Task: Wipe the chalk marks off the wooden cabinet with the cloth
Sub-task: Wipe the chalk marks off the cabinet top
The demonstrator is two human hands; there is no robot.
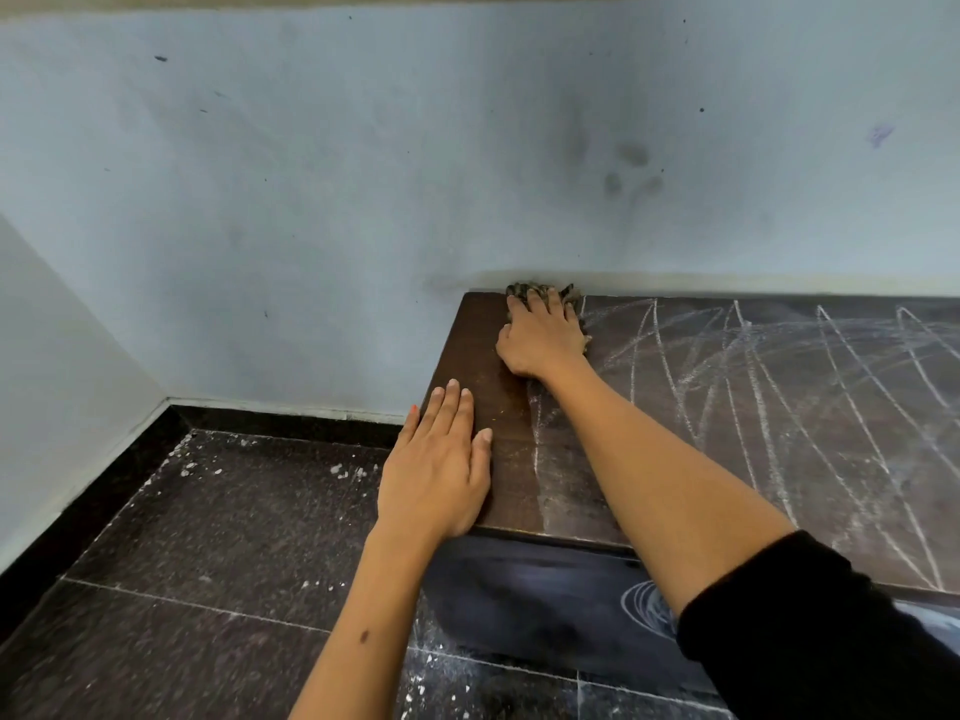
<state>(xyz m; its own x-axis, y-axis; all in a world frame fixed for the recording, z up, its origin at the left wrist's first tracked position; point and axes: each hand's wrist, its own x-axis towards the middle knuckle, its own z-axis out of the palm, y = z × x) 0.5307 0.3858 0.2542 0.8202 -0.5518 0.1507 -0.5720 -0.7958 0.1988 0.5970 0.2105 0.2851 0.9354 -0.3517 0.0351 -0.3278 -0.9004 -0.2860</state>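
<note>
The dark wooden cabinet top fills the right half of the head view, scribbled with white chalk marks across most of its right part. A strip along its left edge is free of chalk. My right hand lies palm down on a dark patterned cloth at the cabinet's far left corner, against the wall; only the cloth's fringe shows past the fingers. My left hand rests flat, fingers straight, on the cabinet's near left edge, holding nothing.
A pale blue wall with smudges stands right behind the cabinet and runs on to the left. Dark tiled floor with white specks lies at the lower left. My dark clothing shows under the cabinet's front edge.
</note>
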